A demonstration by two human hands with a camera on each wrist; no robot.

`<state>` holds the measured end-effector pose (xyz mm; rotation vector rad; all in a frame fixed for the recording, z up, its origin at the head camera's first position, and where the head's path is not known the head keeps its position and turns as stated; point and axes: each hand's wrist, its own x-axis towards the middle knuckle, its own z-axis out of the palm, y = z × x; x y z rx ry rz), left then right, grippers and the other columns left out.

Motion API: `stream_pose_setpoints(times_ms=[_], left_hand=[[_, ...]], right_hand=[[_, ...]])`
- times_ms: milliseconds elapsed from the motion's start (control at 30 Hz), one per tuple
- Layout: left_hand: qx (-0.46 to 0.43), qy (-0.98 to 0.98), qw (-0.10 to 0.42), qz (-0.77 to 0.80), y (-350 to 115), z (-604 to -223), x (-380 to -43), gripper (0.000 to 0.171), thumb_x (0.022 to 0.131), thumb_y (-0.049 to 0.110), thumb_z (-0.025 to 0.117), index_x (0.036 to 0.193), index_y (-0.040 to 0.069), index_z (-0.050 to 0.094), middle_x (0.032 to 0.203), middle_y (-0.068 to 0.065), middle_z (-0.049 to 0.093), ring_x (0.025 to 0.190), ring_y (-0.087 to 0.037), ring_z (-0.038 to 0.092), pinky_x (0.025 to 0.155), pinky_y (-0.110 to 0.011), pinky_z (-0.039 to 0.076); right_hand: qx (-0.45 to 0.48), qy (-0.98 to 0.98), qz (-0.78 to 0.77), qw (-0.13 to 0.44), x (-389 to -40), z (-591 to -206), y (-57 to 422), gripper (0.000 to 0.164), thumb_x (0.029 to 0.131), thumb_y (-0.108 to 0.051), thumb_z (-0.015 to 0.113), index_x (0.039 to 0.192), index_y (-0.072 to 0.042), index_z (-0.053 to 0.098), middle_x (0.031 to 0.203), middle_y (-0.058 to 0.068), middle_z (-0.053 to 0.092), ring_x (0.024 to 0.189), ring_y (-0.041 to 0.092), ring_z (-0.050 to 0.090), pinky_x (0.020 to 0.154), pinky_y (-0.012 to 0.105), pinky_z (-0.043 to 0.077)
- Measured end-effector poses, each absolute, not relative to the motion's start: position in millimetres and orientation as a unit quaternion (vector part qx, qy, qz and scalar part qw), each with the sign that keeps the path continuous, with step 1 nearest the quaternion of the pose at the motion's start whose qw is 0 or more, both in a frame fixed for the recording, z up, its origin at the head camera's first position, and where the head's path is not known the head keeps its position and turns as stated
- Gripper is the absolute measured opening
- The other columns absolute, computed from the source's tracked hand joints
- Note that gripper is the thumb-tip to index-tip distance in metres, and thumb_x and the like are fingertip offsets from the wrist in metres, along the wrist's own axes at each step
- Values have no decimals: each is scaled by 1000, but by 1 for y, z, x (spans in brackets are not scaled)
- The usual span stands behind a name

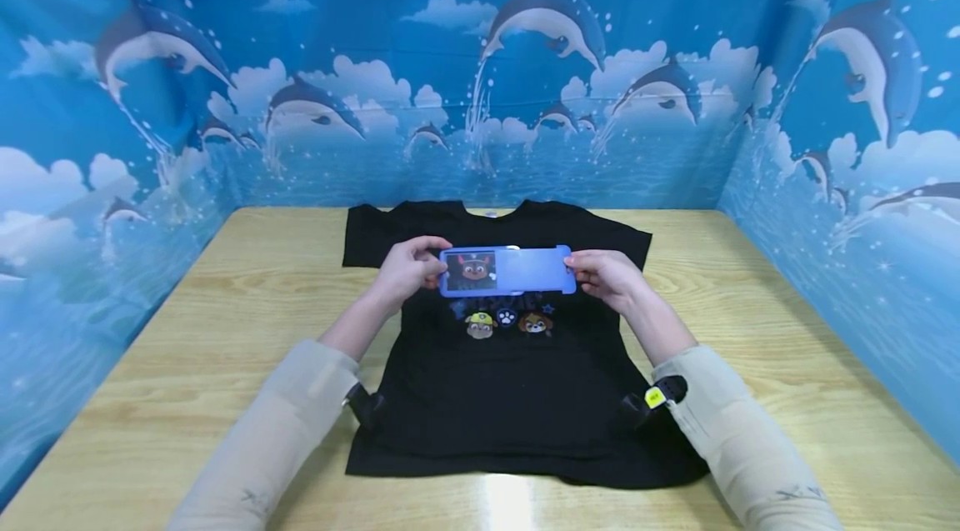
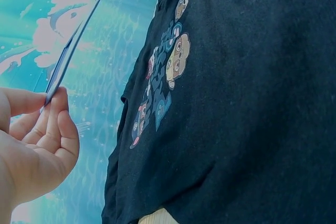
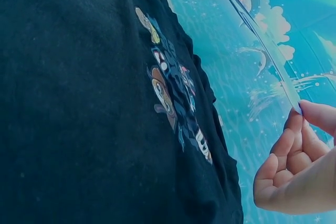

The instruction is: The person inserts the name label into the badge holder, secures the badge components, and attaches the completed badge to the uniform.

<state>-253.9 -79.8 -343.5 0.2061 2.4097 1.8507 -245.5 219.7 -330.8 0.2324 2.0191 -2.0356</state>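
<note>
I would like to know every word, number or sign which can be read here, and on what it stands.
No word or number is readable.
Shirt: a white paw sign and stars; lettering partly hidden or slanted, unreadable.
Yellow tag: marks too small.
Sleeves: dark marks, too blurred.
Blue panel: no readable text.
</note>
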Motion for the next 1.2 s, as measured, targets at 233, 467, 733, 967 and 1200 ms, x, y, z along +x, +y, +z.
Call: stream_pose_setpoints(times_ms=[233,467,733,967,1200], left_hand=[[68,788,48,609,-82,-345,-253,32,87,2,56,119,1,56,78,-8,56,64,-16,51,63,-26,48],[62,787,43,613,-84,-346,-254,33,85,0,56,118,1,56,75,-7,54,61,-15,51,62,-26,49],[46,783,43,619,-85,-345,-253,33,86,0,55,119,1,56,76,-6,54,63,-15,51,63,-27,49],[42,786,45,616,-88,-346,-253,34,86,1,55,120,1,56,79,-8,55,64,-16,52,64,-26,49],[43,785,56,615,-89,-349,-253,34,87,1,54,121,1,55,83,-9,56,64,-16,52,64,-26,49]], right_hand=[[80,693,-704,130,-244,-332,226,22,89,-9,59,71,-19,67,63,-5,60,60,6,55,65,24,42],[71,678,-718,139,-243,-332,234,25,90,-8,57,71,-19,67,62,-5,60,59,6,55,64,23,42],[45,645,-750,142,-244,-324,251,27,92,-7,54,71,-16,67,63,-3,59,61,9,51,62,23,40],[49,619,-770,150,-248,-322,271,26,93,-6,51,73,-15,65,65,-4,61,61,8,53,60,21,40],[78,621,-764,154,-248,-328,286,25,94,-6,49,75,-14,63,64,-3,59,59,8,53,59,20,42]])
